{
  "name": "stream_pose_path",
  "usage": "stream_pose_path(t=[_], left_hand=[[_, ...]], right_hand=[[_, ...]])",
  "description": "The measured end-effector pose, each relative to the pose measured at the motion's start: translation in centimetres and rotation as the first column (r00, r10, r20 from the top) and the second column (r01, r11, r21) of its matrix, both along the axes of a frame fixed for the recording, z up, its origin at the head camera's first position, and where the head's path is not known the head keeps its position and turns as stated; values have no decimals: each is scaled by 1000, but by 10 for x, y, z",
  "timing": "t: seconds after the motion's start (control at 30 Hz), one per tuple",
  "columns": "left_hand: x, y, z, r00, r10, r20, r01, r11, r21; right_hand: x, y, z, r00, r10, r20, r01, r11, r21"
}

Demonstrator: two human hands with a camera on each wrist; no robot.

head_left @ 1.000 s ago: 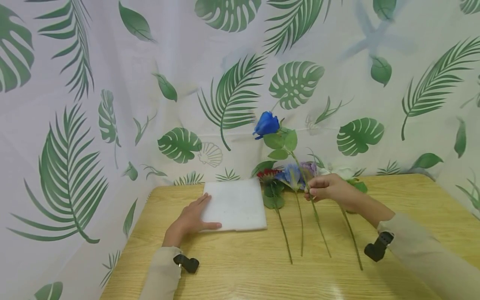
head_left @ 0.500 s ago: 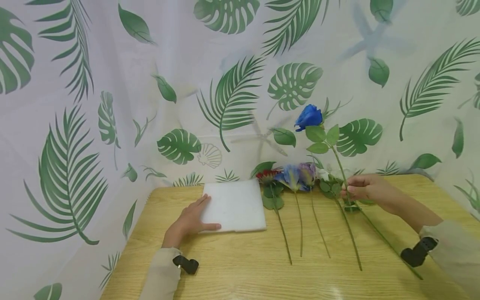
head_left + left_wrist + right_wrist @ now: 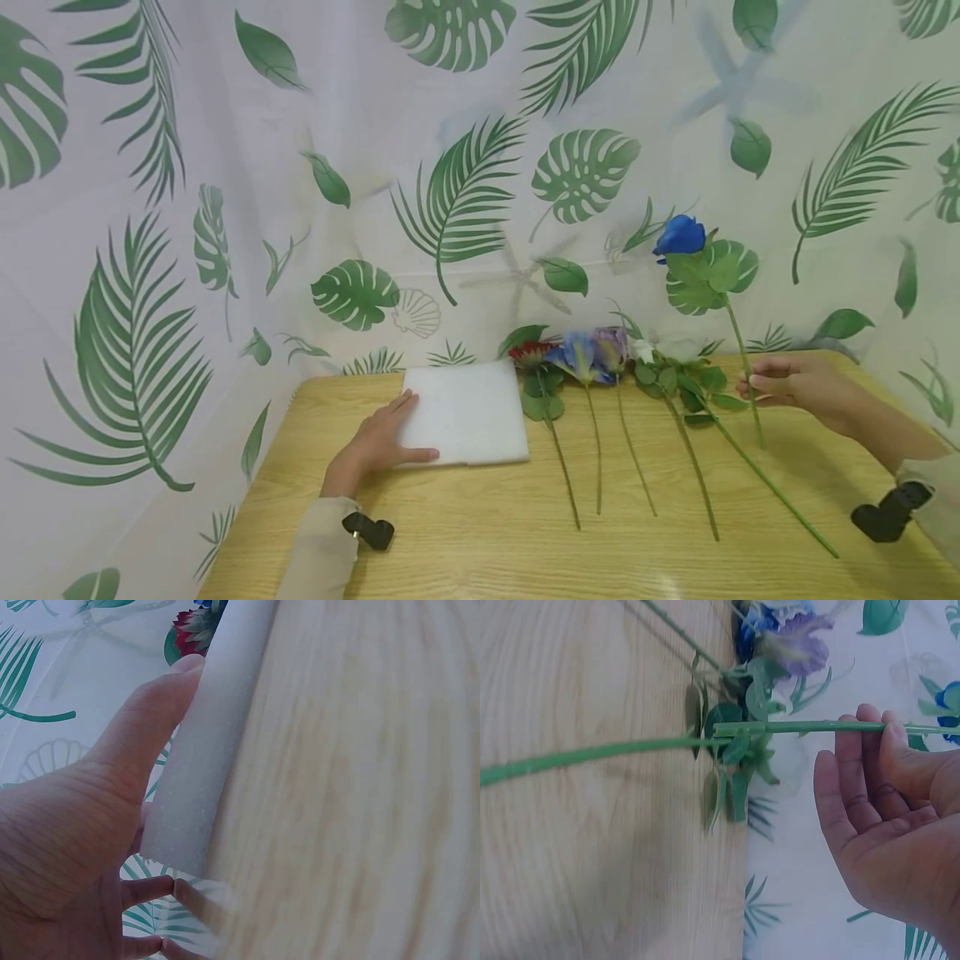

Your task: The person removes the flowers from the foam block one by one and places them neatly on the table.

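My right hand (image 3: 806, 387) pinches the green stem of a blue artificial rose (image 3: 681, 236) between thumb and fingertips. It holds the rose nearly upright at the right, bloom on top and leaves just below. In the right wrist view the cut end of the stem (image 3: 795, 727) sticks out past the fingers, overlapping another stem. My left hand (image 3: 378, 437) rests on the left side of a white foam pad (image 3: 468, 412), thumb along its front edge and fingers extended. The left wrist view shows the thumb (image 3: 150, 712) against the foam's edge.
Right of the foam lie several artificial flowers, stems toward me: a red one (image 3: 531, 354), a blue one (image 3: 579, 354), a purple one (image 3: 611, 346) and white ones (image 3: 678, 346). The wooden table (image 3: 480, 542) meets a leaf-printed cloth (image 3: 480, 192) at its back edge.
My right hand has carried the blue rose from above the middle flowers toward the right, past the white ones. The left hand stays on the foam pad.
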State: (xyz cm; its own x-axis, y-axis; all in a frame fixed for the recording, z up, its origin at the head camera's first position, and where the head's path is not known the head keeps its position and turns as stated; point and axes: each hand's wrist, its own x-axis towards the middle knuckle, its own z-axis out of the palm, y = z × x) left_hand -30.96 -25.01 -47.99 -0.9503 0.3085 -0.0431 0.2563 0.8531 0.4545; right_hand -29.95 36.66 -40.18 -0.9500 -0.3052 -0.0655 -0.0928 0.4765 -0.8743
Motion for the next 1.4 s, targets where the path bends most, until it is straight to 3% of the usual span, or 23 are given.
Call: stream_pose_path(t=[0.4, 0.93, 1.4], left_hand=[[-2, -1, -4, 1000, 4, -5, -4, 1000, -3], [-2, -2, -5, 1000, 1, -6, -1, 1000, 0], [-2, -3, -5, 1000, 0, 1, 0, 1000, -4]], right_hand=[[6, 28, -1, 1000, -6, -17, 8, 994, 108], [15, 54, -13, 996, -67, 61, 49, 964, 261], [14, 76, -23, 981, -14, 193, -44, 954, 295]])
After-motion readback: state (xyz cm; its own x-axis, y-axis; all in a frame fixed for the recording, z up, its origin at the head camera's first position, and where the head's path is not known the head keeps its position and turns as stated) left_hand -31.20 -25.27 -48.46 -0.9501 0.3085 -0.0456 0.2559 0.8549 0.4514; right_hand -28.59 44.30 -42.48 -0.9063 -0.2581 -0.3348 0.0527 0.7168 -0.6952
